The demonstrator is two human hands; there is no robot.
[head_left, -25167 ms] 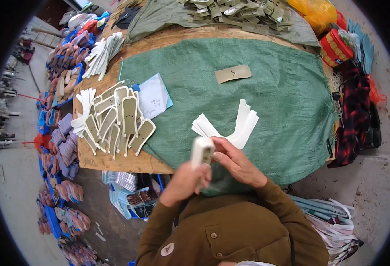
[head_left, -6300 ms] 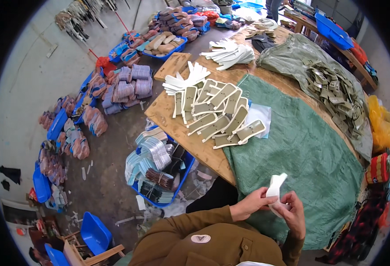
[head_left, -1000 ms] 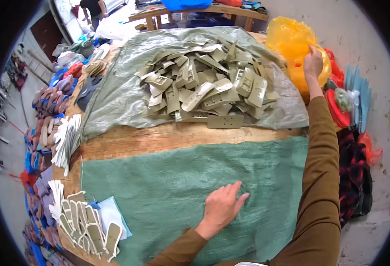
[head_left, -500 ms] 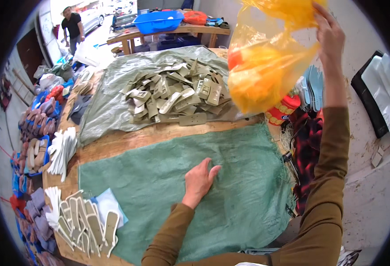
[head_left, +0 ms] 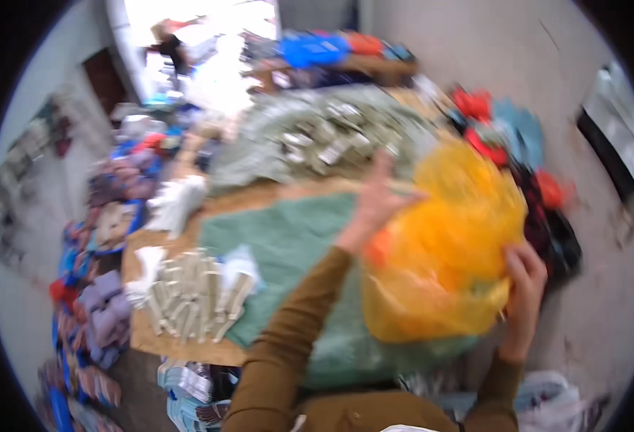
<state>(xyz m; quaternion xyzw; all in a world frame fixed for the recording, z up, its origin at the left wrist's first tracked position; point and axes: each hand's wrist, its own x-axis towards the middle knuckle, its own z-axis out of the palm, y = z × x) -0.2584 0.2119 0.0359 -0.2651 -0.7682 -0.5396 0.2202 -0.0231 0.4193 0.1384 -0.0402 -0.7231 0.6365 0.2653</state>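
A translucent yellow plastic bag, bulging and showing orange-red on its left side, is in front of me over the right part of the green woven sheet. My right hand is closed on the bag's right edge, fingers bent inward. At the bag's upper left is my left hand, fingers stretched up and thumb spread toward the bag; whether it touches the plastic is unclear through the blur. Beyond lies a heap of olive-grey strap pieces on a grey-green sheet.
White-edged strap pieces lie at the wooden table's left front, with white strips farther back. Red and light-blue items stand at the far right. Filled bins line the left side. A person is by the bright doorway.
The yellow bag has come down from the upper right to the table's right front, with my right hand lowered too. My left hand has left the green sheet and risen beside the bag.
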